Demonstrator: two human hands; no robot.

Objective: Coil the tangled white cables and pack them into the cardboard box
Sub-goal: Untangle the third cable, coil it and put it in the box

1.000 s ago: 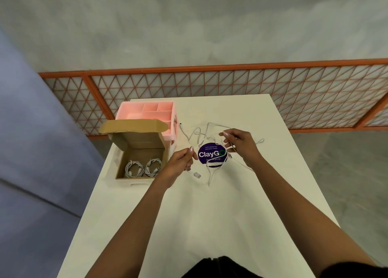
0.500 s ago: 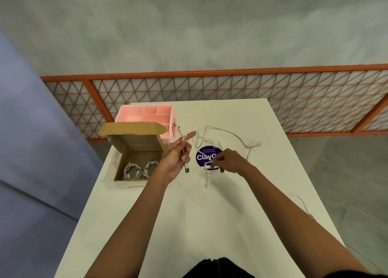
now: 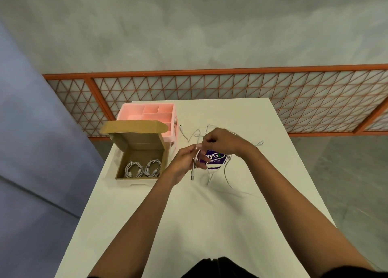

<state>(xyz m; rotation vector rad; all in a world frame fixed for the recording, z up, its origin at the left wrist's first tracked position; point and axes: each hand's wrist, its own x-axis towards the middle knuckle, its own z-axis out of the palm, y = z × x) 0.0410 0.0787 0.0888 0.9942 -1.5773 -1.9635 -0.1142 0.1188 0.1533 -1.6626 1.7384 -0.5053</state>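
White cable (image 3: 192,173) is pinched in your left hand (image 3: 184,162) and right hand (image 3: 220,143); its loose tail may snag and knot if you pull.

Even, soft indoor light, faint shadows, mild blur — wide-angle bending at edges
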